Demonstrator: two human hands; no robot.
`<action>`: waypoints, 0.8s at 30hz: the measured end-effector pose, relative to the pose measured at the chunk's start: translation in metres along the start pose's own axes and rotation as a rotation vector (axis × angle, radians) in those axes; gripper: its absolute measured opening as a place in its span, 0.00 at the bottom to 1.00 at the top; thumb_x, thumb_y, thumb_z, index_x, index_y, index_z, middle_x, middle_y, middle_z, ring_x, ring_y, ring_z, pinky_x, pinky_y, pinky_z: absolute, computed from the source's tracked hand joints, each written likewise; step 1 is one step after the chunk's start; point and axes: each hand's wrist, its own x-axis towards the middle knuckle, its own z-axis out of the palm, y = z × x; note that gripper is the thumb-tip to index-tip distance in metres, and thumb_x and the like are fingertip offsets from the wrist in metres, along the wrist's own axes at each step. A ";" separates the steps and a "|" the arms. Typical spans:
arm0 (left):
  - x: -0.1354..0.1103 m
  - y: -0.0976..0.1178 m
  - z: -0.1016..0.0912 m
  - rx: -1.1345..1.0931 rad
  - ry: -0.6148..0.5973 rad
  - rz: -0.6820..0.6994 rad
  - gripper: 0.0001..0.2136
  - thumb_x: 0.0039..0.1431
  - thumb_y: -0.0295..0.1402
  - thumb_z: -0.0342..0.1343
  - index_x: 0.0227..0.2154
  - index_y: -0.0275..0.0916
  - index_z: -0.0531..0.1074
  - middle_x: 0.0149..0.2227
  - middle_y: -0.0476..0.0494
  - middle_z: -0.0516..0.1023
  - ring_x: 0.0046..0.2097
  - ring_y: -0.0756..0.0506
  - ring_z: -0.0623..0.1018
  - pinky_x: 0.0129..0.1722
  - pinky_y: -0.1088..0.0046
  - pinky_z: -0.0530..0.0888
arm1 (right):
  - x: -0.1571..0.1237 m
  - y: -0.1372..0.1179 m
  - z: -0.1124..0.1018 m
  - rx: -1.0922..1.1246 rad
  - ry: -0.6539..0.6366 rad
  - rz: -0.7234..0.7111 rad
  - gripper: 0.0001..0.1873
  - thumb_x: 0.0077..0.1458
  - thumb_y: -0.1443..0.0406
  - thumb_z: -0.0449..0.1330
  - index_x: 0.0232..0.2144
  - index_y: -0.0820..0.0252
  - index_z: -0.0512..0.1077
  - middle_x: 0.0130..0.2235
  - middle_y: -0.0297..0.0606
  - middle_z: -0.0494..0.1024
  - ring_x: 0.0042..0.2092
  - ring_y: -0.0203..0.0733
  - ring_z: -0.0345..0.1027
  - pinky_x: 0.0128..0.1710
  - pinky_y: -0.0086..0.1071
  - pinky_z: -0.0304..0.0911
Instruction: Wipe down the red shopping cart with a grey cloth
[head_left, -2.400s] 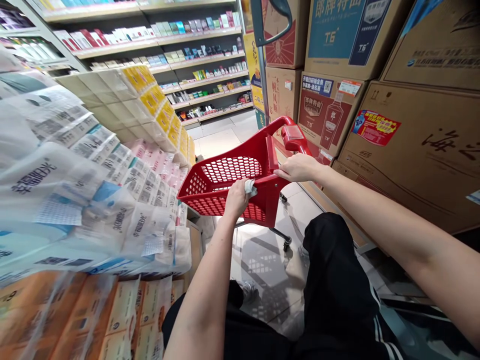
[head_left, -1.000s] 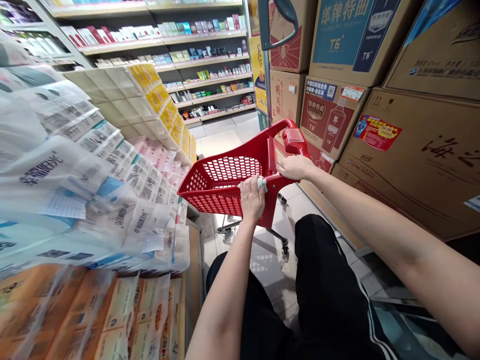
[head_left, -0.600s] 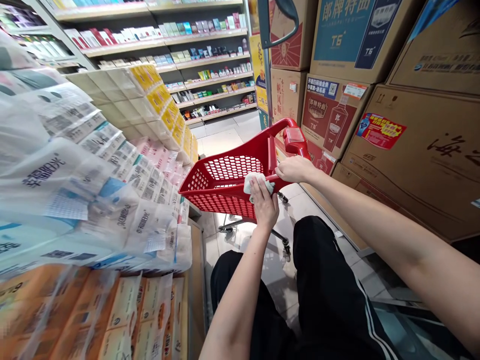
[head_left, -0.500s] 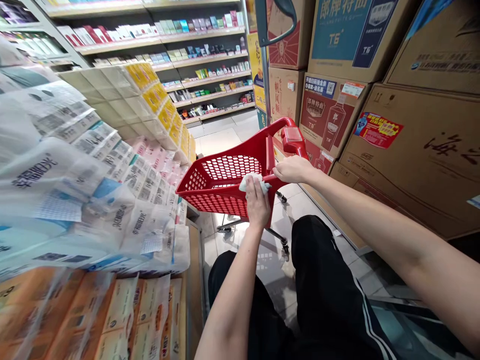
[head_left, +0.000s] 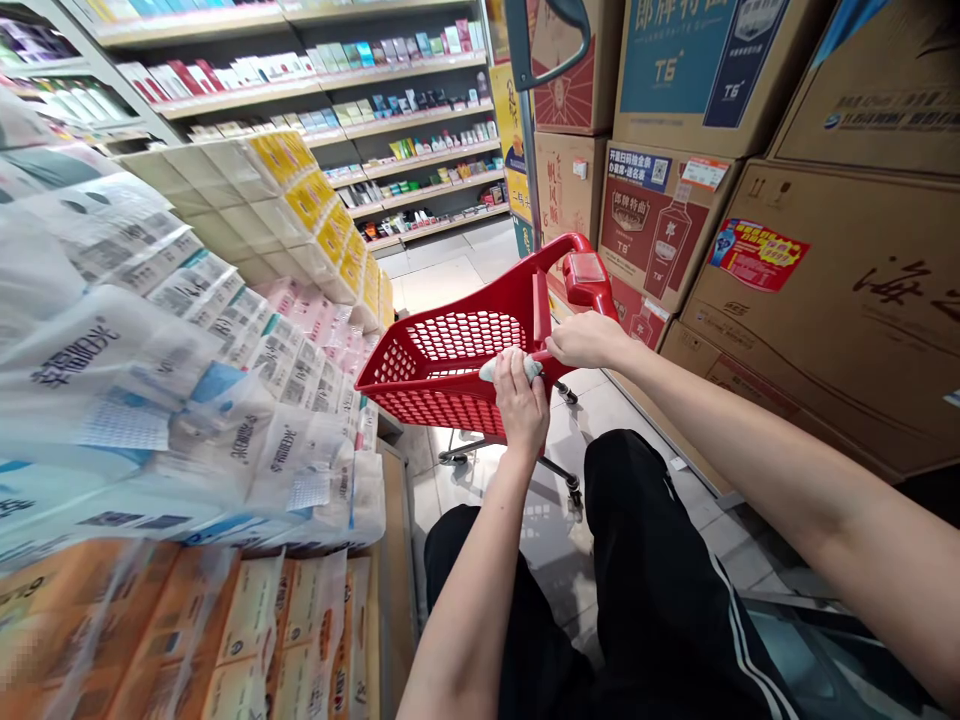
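Note:
A red plastic shopping cart (head_left: 442, 355) stands in the aisle in front of me, its basket empty. My left hand (head_left: 521, 400) is closed on a small white cloth (head_left: 510, 365) and presses it against the near rim of the basket. My right hand (head_left: 589, 340) grips the rim beside the red handle (head_left: 585, 275), fingers curled over the edge. The two hands are a few centimetres apart. My legs in black trousers (head_left: 660, 580) are below.
Stacked packs of tissue and toilet paper (head_left: 187, 370) fill the left side. Large cardboard cartons (head_left: 787, 230) wall the right. Shelves of small goods (head_left: 337, 90) run across the back. The tiled floor (head_left: 442, 275) stretches ahead beyond the cart.
My left hand has slid the cloth rightward along the cart's near rim, towards my right hand, and turned palm down over it. My right hand has kept its grip.

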 end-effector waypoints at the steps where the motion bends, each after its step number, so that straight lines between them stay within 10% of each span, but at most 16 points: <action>1: 0.002 0.000 -0.001 0.012 -0.013 0.008 0.21 0.65 0.36 0.38 0.58 0.34 0.55 0.60 0.34 0.58 0.63 0.41 0.54 0.62 0.57 0.51 | -0.001 0.000 0.000 -0.004 0.002 0.000 0.26 0.60 0.60 0.39 0.33 0.63 0.76 0.38 0.50 0.78 0.40 0.50 0.71 0.41 0.39 0.59; 11: 0.049 -0.066 -0.028 0.246 -0.291 -0.189 0.23 0.65 0.40 0.29 0.37 0.39 0.70 0.39 0.39 0.75 0.43 0.43 0.73 0.43 0.68 0.66 | -0.003 -0.002 -0.002 0.024 -0.028 0.015 0.27 0.60 0.58 0.39 0.34 0.63 0.76 0.40 0.51 0.77 0.42 0.50 0.71 0.43 0.39 0.59; 18: 0.079 -0.064 -0.027 0.335 -0.653 -0.254 0.24 0.62 0.41 0.34 0.29 0.37 0.74 0.36 0.37 0.78 0.37 0.42 0.75 0.34 0.72 0.64 | 0.014 0.000 0.000 0.156 -0.253 0.119 0.24 0.60 0.58 0.41 0.37 0.63 0.75 0.38 0.50 0.78 0.42 0.49 0.71 0.43 0.39 0.61; 24: 0.083 -0.062 -0.017 0.313 -0.645 -0.364 0.22 0.62 0.42 0.36 0.29 0.36 0.74 0.34 0.37 0.77 0.36 0.43 0.75 0.31 0.72 0.63 | 0.026 -0.023 0.000 0.176 -0.287 0.243 0.19 0.54 0.63 0.51 0.45 0.67 0.72 0.46 0.55 0.74 0.49 0.53 0.67 0.45 0.40 0.61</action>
